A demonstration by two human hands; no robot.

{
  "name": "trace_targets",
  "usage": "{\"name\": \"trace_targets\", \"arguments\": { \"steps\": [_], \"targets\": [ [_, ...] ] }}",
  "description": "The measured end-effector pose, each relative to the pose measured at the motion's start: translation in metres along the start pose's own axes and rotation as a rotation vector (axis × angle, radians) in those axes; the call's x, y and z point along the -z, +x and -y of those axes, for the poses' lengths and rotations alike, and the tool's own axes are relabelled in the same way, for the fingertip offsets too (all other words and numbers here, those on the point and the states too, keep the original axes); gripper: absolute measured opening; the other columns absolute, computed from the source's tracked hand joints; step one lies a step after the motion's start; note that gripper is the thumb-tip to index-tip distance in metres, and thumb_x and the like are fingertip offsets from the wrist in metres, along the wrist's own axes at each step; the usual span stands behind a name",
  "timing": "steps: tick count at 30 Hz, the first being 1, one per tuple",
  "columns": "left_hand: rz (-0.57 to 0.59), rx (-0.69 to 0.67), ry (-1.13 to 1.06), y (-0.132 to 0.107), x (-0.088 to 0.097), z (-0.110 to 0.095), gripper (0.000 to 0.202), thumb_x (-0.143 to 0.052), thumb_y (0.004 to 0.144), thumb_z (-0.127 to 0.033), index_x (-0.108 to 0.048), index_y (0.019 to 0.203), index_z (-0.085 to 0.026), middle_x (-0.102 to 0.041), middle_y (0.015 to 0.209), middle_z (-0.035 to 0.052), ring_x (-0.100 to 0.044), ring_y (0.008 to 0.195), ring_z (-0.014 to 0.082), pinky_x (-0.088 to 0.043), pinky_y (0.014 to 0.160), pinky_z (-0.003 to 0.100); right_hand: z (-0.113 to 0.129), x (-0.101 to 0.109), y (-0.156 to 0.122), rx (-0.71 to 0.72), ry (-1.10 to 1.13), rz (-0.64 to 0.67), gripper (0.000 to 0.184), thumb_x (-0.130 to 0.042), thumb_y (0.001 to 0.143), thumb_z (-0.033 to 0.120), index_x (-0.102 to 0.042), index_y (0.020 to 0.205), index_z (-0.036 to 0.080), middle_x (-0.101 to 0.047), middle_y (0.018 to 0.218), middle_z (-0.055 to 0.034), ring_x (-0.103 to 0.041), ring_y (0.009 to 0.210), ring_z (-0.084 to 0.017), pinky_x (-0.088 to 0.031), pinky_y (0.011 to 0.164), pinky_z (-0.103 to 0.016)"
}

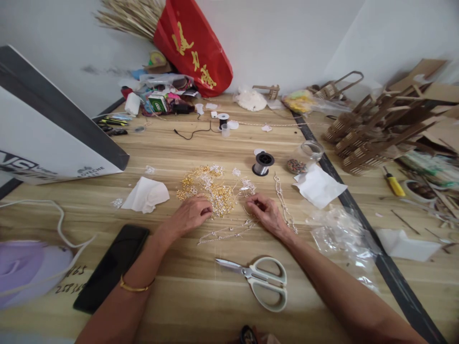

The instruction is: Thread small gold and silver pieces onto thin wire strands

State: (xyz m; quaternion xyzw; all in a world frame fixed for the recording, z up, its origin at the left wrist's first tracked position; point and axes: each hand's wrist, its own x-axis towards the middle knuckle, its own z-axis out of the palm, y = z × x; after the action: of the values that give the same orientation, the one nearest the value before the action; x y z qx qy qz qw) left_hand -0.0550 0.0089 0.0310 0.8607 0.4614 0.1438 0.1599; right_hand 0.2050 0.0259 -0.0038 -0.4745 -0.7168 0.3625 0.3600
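Observation:
My left hand (192,211) rests at the left edge of a pile of gold and silver beads (221,198), fingers curled together; anything between them is hidden. On the pile's other side, my right hand (266,212) has thumb and fingers pinched near some silver pins (247,186). What the pinch holds is too small to make out. A thin beaded chain (224,235) lies on the table below the pile, its right end near my right hand. Another beaded chain (281,198) runs beyond my right wrist. White-handled scissors (263,282) lie partly spread between my forearms.
A spool of wire (263,163) stands behind the pile, with a glass jar (308,155) of dark beads to its right. White paper (145,195) and a black phone (112,267) lie left. Clear plastic bags (346,234) are right. Small wooden baskets (369,138) are stacked far right.

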Motion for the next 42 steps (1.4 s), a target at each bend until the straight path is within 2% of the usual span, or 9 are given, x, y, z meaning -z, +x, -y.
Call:
{"name": "trace_targets", "arguments": {
  "steps": [4, 13, 29, 38, 42],
  "targets": [
    [-0.07, -0.059, 0.002, 0.002, -0.008, 0.003, 0.011, -0.057, 0.084, -0.015, -0.063, 0.075, -0.016, -0.062, 0.075, 0.0023, -0.054, 0.077, 0.0162, -0.041, 0.073, 0.028, 0.0, 0.0, 0.0, -0.004, 0.021, 0.002, 0.021, -0.053, 0.083, 0.031, -0.065, 0.081, 0.014, -0.057, 0.065, 0.0006, -0.046, 0.055, -0.01, -0.034, 0.051, -0.021],
    [-0.066, -0.115, 0.082, 0.002, -0.022, 0.007, 0.015, -0.053, 0.088, -0.019, -0.064, 0.077, -0.016, -0.062, 0.078, 0.0036, -0.055, 0.079, 0.0169, -0.042, 0.08, 0.031, -0.001, -0.001, 0.001, -0.012, 0.026, 0.0, 0.02, -0.053, 0.083, 0.031, -0.065, 0.082, 0.014, -0.057, 0.065, 0.0006, -0.046, 0.055, -0.01, -0.034, 0.051, -0.022],
    [-0.065, -0.135, 0.093, 0.004, -0.027, 0.003, 0.019, -0.047, 0.091, -0.019, -0.063, 0.081, -0.017, -0.061, 0.081, 0.0037, -0.054, 0.082, 0.017, -0.042, 0.085, 0.034, 0.001, -0.001, 0.0, -0.01, 0.005, -0.008, 0.022, -0.053, 0.083, 0.033, -0.065, 0.082, 0.014, -0.056, 0.062, 0.0011, -0.044, 0.053, -0.01, -0.033, 0.05, -0.021],
    [-0.163, -0.091, 0.06, 0.003, -0.024, 0.007, 0.016, -0.05, 0.089, -0.017, -0.064, 0.081, -0.017, -0.061, 0.081, 0.0043, -0.055, 0.083, 0.0176, -0.044, 0.079, 0.032, 0.001, 0.0, 0.0, -0.008, 0.014, 0.008, 0.019, -0.053, 0.083, 0.03, -0.064, 0.081, 0.014, -0.056, 0.064, 0.0008, -0.045, 0.055, -0.01, -0.034, 0.051, -0.021],
    [-0.144, -0.095, 0.04, 0.004, -0.025, 0.003, 0.014, -0.054, 0.087, -0.021, -0.065, 0.081, -0.017, -0.061, 0.08, 0.0039, -0.054, 0.083, 0.0179, -0.043, 0.082, 0.033, 0.0, 0.0, 0.0, -0.007, 0.018, 0.011, 0.019, -0.053, 0.083, 0.03, -0.064, 0.081, 0.014, -0.055, 0.064, 0.0011, -0.044, 0.055, -0.01, -0.033, 0.051, -0.021]
  ]
}}
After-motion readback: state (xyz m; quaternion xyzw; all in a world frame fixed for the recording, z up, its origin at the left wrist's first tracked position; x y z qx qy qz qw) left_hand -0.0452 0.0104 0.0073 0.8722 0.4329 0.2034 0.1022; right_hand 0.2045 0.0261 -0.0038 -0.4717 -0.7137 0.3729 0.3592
